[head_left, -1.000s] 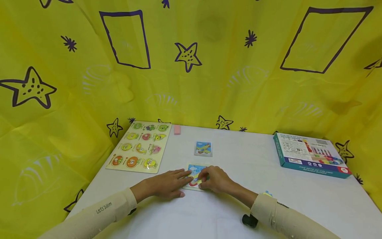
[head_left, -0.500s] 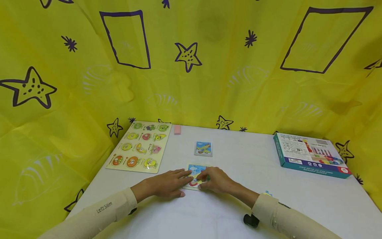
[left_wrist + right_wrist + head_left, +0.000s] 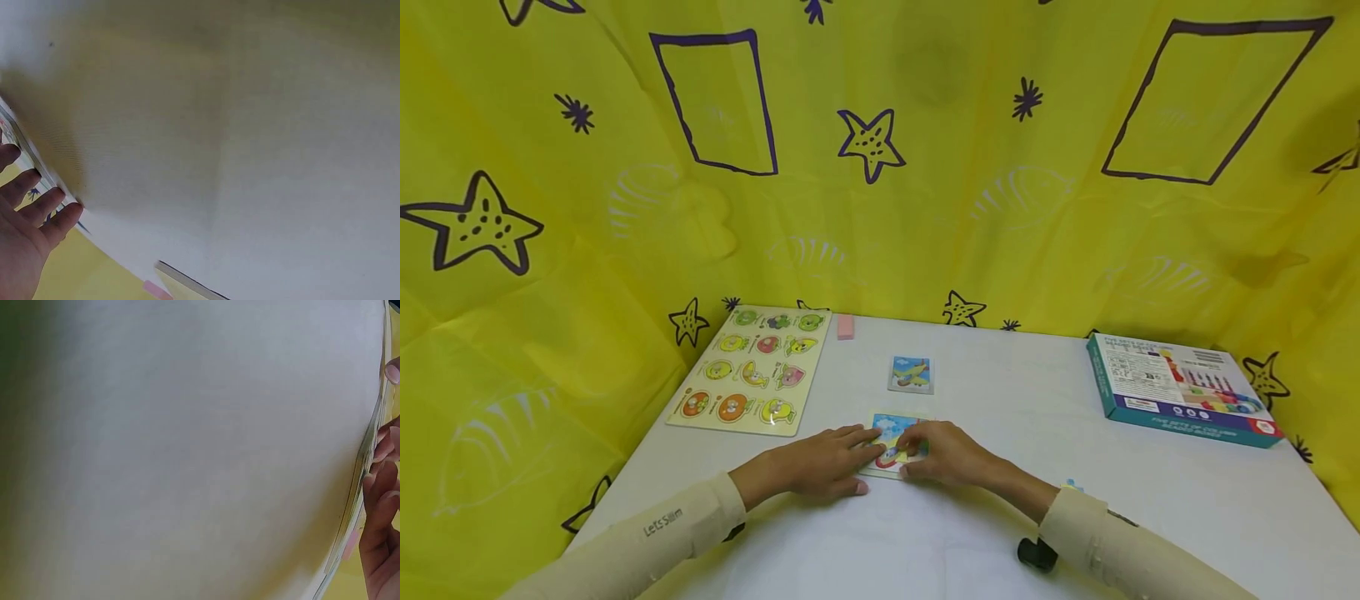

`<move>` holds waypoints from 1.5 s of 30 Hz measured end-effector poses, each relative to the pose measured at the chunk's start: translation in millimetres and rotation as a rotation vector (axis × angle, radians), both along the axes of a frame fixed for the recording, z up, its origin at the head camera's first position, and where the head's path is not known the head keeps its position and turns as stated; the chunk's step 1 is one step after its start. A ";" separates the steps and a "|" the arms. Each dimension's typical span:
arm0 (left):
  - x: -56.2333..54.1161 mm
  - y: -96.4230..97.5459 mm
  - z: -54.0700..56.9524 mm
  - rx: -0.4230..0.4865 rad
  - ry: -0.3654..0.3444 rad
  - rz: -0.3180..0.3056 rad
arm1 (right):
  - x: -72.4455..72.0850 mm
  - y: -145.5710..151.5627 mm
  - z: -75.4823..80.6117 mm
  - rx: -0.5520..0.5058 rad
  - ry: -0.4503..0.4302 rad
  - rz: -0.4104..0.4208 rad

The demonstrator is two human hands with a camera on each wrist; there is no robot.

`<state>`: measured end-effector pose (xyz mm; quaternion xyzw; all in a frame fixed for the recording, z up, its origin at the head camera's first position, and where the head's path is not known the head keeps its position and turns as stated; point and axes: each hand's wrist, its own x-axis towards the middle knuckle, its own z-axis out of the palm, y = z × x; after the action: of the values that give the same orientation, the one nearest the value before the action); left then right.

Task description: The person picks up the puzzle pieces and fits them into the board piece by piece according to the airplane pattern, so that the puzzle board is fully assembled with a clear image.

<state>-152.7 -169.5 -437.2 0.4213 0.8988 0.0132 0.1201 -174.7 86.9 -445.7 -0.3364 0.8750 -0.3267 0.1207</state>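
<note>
A small jigsaw puzzle board (image 3: 889,423) with a blue-sky picture lies flat near the middle of the table. My left hand (image 3: 827,461) rests on its left side, fingers extended and the fingertips touching the picture. From the right, my right hand (image 3: 951,454) bends over the board, pinching a yellowish puzzle piece (image 3: 913,457) at its surface between thumb and fingers. That hand hides most of the piece and the board's right part. Above the board lies a small airplane picture (image 3: 912,373). Both wrist views show mostly tablecloth, with fingers at the edge.
A fruit peg board (image 3: 745,371) lies at the left, a pink block (image 3: 846,326) beside its top corner. A boxed toy set (image 3: 1183,390) is at the right. One loose piece (image 3: 1071,484) shows behind the right sleeve. A yellow curtain (image 3: 925,225) hangs behind the table.
The right hand's fingers shift slightly over the board and its forearm moves a little to the right. My left hand stays in place.
</note>
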 end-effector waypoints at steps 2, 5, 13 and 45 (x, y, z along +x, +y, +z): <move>-0.2 1.5 -0.3 0.016 0.001 0.000 | -0.3 6.3 -0.3 -0.024 -0.002 0.012; -0.8 3.9 -2.4 0.045 0.012 0.006 | -0.4 18.5 -1.0 -0.053 -0.031 0.014; -4.0 15.9 -12.5 0.126 0.069 0.064 | 2.8 61.0 1.1 -0.066 -0.125 -0.068; -12.2 41.9 -9.7 0.197 -0.029 0.303 | 42.0 213.5 7.7 0.166 0.004 -0.415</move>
<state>-164.9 -127.6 -446.9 0.2908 0.9445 0.1253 0.0877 -132.7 300.4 -438.0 -0.1385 0.9496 -0.2705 0.0764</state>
